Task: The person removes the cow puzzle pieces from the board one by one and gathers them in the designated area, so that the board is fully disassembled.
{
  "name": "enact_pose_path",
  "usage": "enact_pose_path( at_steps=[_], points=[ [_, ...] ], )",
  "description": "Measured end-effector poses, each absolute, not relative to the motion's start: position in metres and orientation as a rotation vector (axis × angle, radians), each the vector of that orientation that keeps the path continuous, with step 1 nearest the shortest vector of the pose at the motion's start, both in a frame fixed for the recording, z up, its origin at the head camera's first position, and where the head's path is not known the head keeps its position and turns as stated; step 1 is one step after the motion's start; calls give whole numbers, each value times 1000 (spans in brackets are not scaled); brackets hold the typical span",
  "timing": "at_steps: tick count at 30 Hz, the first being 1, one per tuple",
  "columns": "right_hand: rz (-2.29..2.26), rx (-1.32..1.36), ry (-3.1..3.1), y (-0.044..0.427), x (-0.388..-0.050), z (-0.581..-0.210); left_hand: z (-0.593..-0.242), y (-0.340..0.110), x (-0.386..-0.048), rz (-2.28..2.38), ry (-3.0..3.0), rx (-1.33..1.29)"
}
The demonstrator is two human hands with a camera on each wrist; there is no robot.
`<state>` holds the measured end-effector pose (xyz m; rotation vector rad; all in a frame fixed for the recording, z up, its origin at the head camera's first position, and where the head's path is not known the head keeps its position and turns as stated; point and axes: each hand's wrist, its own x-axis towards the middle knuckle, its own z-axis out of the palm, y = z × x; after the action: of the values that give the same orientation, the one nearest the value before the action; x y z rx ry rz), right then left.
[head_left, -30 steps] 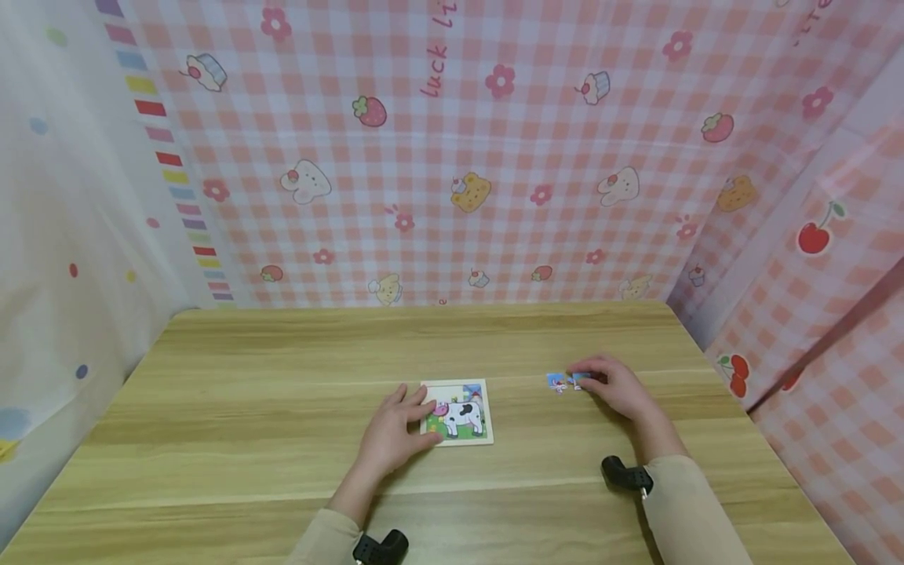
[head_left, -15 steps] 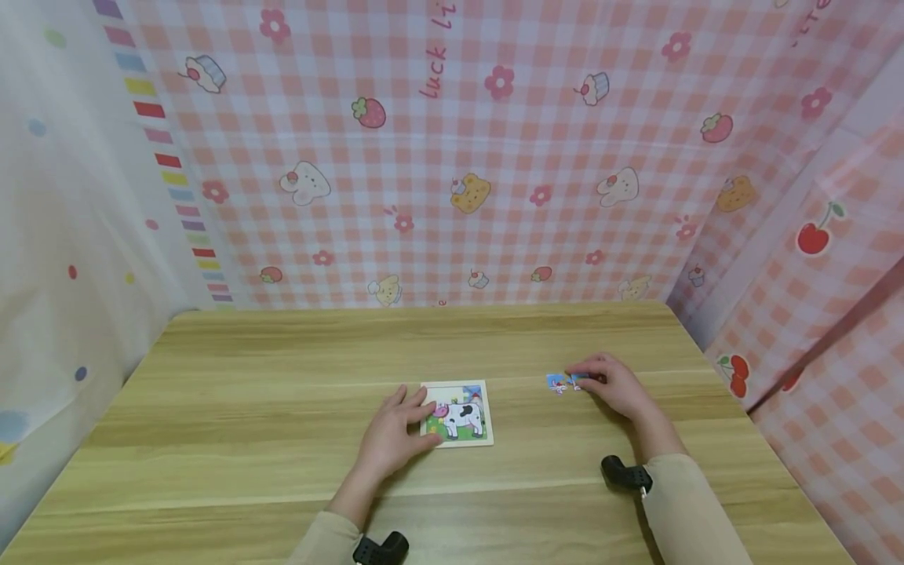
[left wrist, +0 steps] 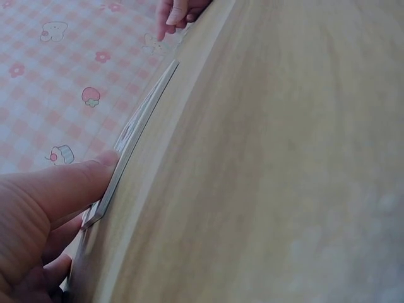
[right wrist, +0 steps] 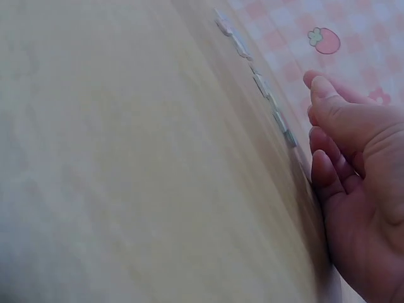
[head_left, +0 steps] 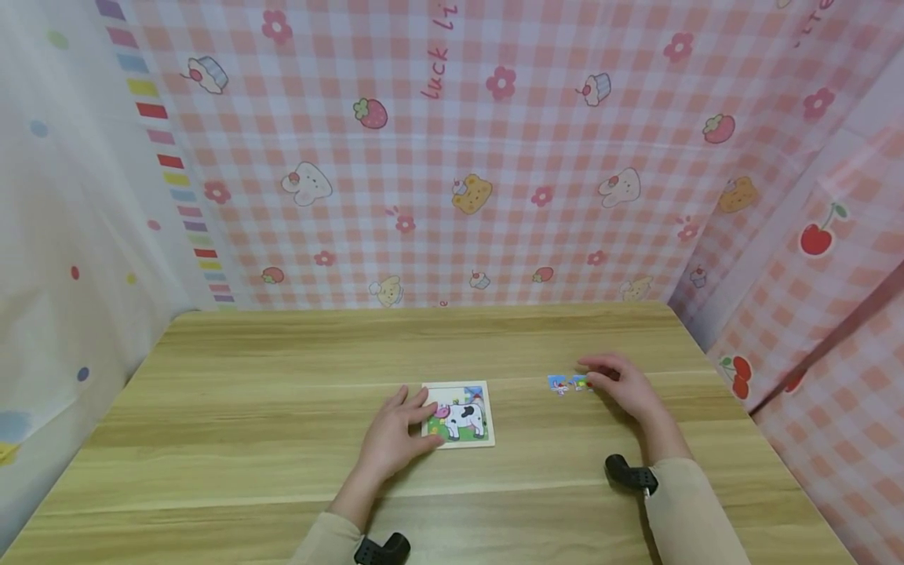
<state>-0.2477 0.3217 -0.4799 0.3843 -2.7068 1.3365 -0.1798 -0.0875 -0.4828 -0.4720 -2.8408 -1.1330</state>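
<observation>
In the head view, a small square jigsaw puzzle [head_left: 464, 417] with a cow picture lies in a pale frame on the table. My left hand [head_left: 394, 435] rests on its left side, with the thumb at the lower left edge and a finger higher up. The left wrist view has the thumb [left wrist: 88, 180] against the frame's edge. Off to the right are loose puzzle pieces [head_left: 558, 384], flat on the table. My right hand [head_left: 627, 387] hovers at their right end, fingers loosely bent. No piece shows between its fingers in the right wrist view, where the pieces [right wrist: 262, 85] lie apart from it.
The wooden table [head_left: 282, 353] runs back to a pink checked curtain [head_left: 438, 235]. A white dotted curtain [head_left: 78, 196] hangs on the left, and more pink checked cloth [head_left: 833, 314] on the right. A black wrist device [head_left: 628, 475] sits on the right forearm.
My right hand has shifted slightly right and off the loose pieces, uncovering a yellow and green part of one. My left hand and the framed puzzle have stayed in place.
</observation>
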Motion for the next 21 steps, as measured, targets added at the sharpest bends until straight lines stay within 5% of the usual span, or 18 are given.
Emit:
enact_pose_path(
  at_steps=[21],
  points=[
    [1353,521,-2688,295,-233,-460,-483,-87,-179,-1122,-2833,-485]
  ],
)
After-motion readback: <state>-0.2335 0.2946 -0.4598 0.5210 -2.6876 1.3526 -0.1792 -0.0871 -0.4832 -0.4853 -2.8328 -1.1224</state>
